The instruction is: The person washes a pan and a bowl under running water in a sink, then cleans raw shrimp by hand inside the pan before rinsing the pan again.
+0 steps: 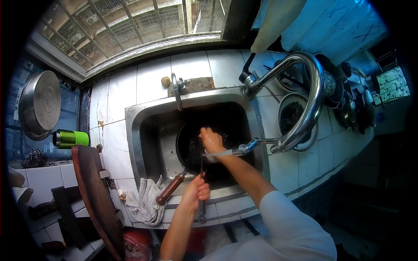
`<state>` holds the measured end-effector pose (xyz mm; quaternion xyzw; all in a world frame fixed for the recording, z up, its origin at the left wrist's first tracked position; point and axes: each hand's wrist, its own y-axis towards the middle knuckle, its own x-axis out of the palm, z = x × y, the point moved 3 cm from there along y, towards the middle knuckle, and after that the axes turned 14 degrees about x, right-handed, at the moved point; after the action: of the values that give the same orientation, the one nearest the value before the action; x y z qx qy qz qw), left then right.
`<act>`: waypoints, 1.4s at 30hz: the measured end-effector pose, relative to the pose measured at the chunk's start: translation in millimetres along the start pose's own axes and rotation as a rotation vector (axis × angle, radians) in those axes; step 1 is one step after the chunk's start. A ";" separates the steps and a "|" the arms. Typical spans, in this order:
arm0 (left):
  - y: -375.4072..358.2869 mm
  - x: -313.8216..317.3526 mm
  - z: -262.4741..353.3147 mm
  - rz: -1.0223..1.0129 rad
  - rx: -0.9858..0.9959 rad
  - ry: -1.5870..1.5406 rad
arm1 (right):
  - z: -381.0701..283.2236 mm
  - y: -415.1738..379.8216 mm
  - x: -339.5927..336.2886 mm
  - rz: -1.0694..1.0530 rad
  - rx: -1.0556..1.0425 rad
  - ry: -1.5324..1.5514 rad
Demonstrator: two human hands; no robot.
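I see a round black pan [187, 143] with a brown wooden handle [170, 189] in the rectangular steel sink [132, 135]. The left hand [197, 191] grips a slim grey utensil [201, 208]; the right hand [212, 140] curls over the pan, its hold unclear on my feed, water from the curved chrome faucet [319, 95] crossing its wrist.

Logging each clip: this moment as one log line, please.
left hand: holds utensil; right hand: over pan; pan: in sink; cloth: sink edge

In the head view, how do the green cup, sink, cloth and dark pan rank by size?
1. Sink
2. Dark pan, right edge lost in shadow
3. Cloth
4. Green cup
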<state>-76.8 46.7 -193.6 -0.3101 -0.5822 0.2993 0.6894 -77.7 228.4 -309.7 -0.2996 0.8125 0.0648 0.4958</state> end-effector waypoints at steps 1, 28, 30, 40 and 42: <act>-2.0 -1.6 -3.4 0.001 -0.011 0.004 | 6.8 7.2 -0.2 0.041 0.021 -0.048; -38.9 -9.2 0.5 0.207 0.852 1.850 | 34.6 -0.2 -14.1 -0.077 0.737 0.398; -28.1 7.7 -4.6 0.206 0.913 1.722 | 39.7 -1.6 29.3 -0.242 0.913 1.150; 70.4 5.8 -13.4 0.089 0.374 0.256 | -9.3 -16.6 -15.5 -0.545 1.169 1.231; 81.2 24.0 7.8 0.108 0.349 -0.036 | -19.7 -23.4 -23.1 -0.495 1.018 1.047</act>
<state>-85.3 116.9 -240.8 -0.2115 -0.5161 0.4377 0.7052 -72.3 211.2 -275.9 -0.1994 0.7801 -0.5800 0.1235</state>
